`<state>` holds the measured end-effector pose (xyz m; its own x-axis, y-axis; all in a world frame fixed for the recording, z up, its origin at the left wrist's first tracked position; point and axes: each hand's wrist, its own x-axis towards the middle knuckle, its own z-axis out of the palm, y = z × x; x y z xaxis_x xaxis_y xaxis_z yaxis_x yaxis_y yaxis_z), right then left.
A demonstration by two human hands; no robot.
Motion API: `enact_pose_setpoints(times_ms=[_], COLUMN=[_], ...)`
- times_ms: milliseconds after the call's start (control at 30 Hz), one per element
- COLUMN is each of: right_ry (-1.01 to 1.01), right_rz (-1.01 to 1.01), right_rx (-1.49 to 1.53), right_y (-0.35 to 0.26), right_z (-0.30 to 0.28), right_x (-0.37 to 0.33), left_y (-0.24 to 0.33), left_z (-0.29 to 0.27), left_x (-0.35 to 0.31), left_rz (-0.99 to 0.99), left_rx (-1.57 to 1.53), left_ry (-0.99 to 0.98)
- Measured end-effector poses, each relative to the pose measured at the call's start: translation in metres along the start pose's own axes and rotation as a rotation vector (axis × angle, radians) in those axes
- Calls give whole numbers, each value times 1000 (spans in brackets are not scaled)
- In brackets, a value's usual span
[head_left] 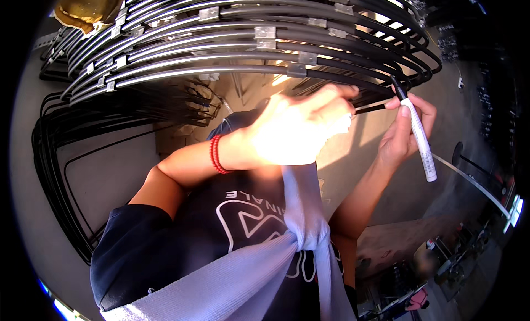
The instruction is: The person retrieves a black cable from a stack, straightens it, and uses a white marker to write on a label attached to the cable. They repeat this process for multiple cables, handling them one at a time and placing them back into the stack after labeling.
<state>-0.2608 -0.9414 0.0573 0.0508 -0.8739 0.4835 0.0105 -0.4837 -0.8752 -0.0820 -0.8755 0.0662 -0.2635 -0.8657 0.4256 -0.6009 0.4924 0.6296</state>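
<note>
I held a white marker (pixel 418 138) near black tubes (pixel 221 70).
My right hand (pixel 398 136) gripped it; glare hid whether my left hand (pixel 301 125) held anything.

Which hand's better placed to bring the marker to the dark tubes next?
Probably the right hand: it holds the white marker, whose black end points up at the dark tubes. The left hand is also near them, but glare hides whether it holds anything.
</note>
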Motion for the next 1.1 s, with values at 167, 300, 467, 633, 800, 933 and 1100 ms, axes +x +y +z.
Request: enact_pose_setpoints(times_ms=[167, 300, 467, 633, 800, 933, 1100], right_ry=[26, 60, 147, 105, 143, 174, 40], right_rz=[-34, -94, -220, -262, -274, -268, -223], right_rx=[-3, 19, -70, -130, -101, -118, -236], right_y=[6, 18, 17, 20, 21, 21, 13], right_z=[-7, -8, 4, 9, 14, 17, 14], right_x=[-4, -8, -9, -13, -12, -12, -10], left_y=[-4, -3, -18, -18, -23, -25, -26], left_z=[1, 10, 21, 23, 25, 27, 28], left_x=[10, 9, 7, 9, 9, 8, 8], left_rz=[-155, -190, -77, -106, -32, -16, -7], left_rx=[90, 86, 36, 70, 71, 55, 36], left_ry=[0, 41, 179, 185, 195, 193, 195])
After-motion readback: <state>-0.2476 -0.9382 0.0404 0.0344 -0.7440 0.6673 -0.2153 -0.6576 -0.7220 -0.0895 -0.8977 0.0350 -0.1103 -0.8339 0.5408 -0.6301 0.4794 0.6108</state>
